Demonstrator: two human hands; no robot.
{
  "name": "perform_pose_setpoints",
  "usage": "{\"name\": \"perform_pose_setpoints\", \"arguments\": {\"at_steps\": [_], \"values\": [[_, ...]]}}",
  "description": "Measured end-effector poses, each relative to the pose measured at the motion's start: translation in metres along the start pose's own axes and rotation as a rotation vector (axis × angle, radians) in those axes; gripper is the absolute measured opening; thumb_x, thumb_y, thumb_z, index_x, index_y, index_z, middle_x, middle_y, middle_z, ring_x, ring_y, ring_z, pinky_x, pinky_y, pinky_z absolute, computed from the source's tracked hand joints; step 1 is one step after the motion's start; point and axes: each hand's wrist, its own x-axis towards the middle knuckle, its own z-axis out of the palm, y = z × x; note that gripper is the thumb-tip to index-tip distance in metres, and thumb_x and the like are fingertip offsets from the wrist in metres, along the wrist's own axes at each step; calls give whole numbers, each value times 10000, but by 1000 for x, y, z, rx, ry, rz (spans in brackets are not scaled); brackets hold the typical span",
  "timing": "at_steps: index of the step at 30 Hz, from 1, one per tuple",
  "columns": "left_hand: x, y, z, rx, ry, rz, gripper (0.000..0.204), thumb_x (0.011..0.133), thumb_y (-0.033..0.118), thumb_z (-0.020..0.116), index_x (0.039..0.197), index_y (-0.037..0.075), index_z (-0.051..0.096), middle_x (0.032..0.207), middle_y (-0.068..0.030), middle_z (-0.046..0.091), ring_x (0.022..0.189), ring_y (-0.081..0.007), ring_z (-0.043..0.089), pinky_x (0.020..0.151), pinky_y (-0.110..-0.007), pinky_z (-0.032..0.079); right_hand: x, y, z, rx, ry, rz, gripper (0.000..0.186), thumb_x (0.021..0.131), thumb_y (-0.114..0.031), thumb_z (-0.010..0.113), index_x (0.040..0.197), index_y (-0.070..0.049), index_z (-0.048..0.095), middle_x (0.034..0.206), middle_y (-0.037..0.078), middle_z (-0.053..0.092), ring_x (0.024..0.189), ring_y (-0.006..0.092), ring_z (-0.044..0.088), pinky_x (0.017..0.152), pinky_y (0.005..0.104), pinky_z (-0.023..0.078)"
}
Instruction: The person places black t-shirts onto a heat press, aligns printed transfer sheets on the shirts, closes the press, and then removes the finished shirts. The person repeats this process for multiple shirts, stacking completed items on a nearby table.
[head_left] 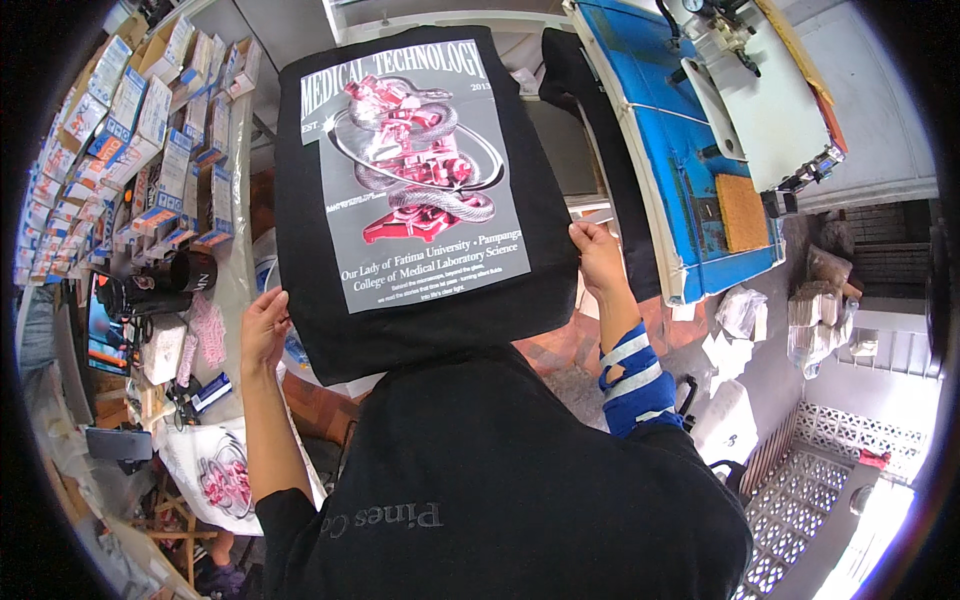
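A black shirt (430, 335) is spread out in front of me, its lower part toward my body. On it lies a grey rectangular panel (345, 245) with white lettering and a red microscope wrapped by a snake. Its outline is sharp; whether it is a film or ink in the cloth I cannot tell. My left hand (264, 325) pinches the shirt's near left edge between thumb and fingers. At the right edge, a little farther off, my right hand (600, 258) grips the cloth the same way. A blue and white striped band wraps my right forearm.
Right of the shirt stands a blue machine (640, 130) with a gauge and hoses, a black garment (625, 190) beside it. Stacked boxes (150, 120) fill the left, above a lit screen (108, 322). A white printed cloth (200, 490) hangs lower left. Wrapped bundles (820, 300) stand at right.
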Motion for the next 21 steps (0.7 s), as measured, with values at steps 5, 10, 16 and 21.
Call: {"name": "perform_pose_setpoints", "arguments": {"at_steps": [5, 10, 16, 21], "values": [[-7, -2, 15, 19, 40, -78, 291, 982, 172, 727, 1218, 16, 656, 849, 28, 667, 674, -47, 574, 618, -213, 460, 9, 21, -13, -165, 35, -53, 299, 1030, -217, 656, 1166, 44, 705, 1048, 40, 721, 953, 120, 638, 883, 269, 485], [-13, -19, 15, 525, 235, 204, 197, 970, 146, 723, 1118, 21, 694, 1009, -37, 710, 810, -139, 663, 736, -291, 535, -28, 1, 10, -596, 165, -89, 258, 966, -209, 727, 1116, 0, 722, 987, 82, 725, 955, 182, 659, 896, 306, 490], [-39, 2, 106, 1063, 193, 1000, 195, 896, 84, 731, 1088, 55, 754, 1223, -121, 696, 1231, -345, 607, 1103, -478, 431, -62, -15, 76, -887, 113, -1117, 181, 864, -49, 730, 1045, -48, 721, 1136, 148, 687, 1105, 367, 635, 998, 454, 489], [-26, -10, 118, 1129, 130, 1050, 266, 847, 129, 793, 1103, 67, 754, 1252, -103, 691, 1270, -342, 589, 1171, -543, 356, -60, -1, 87, -966, 25, -1101, 236, 848, -103, 751, 1075, -62, 702, 1182, 125, 664, 1192, 361, 598, 1084, 516, 431]]}}
